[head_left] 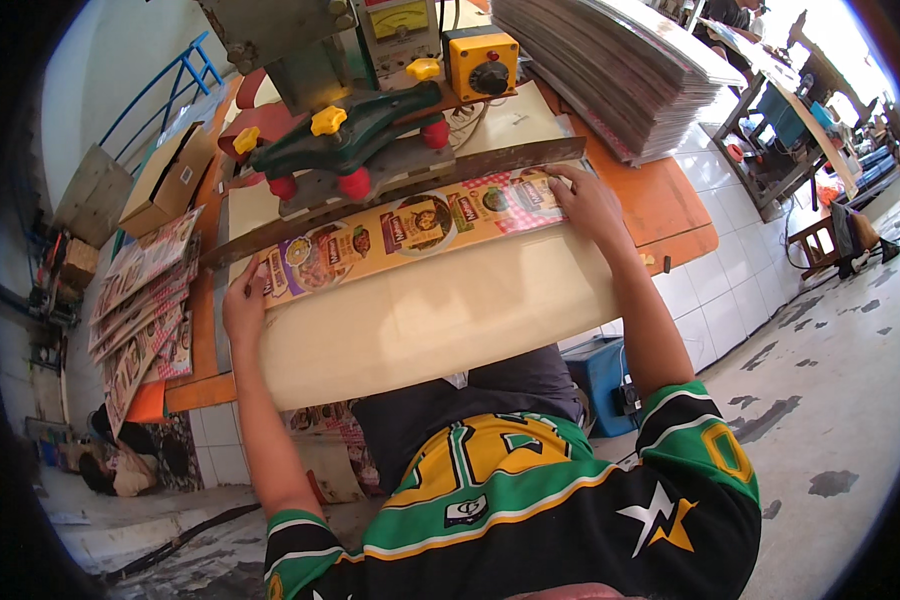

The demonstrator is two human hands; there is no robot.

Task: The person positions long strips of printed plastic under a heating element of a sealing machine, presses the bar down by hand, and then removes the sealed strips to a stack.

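A long printed strip with food pictures (350,248) lies across a cream sheet (440,320) that curves down over the table's near edge. The strip's far edge runs along a metal bar (400,203) below the press. My left hand (245,308) is closed on the strip's left end, its fingers bent at the edge. At the right end my right hand (587,207) holds the strip, with its fingers curled over the corner; the fingertips are partly hidden.
Over the strip stands a press with a dark green clamp (350,130) and red and yellow knobs. A yellow control box (482,62) sits behind it. Printed sheets (150,300) pile up at left near a cardboard box (166,178); a tall sheet stack (610,80) stands back right.
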